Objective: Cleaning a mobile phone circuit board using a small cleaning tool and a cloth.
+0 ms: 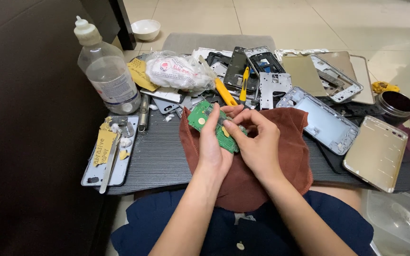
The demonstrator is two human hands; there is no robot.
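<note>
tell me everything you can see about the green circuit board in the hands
The green circuit board is a flat, elongated panel with small gold round pads and tiny components. It is tilted, held above the brown cloth. The left hand grips it from below; the right hand pinches its middle with fingertips, hiding part of it.

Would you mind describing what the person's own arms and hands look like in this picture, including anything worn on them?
Both forearms are bare from the bottom edge of the picture up to the wrists; no sleeves show. The left hand and right hand wear no gloves, and no rings, watch or bracelets are visible. The fingernails look short and unpainted.
</note>
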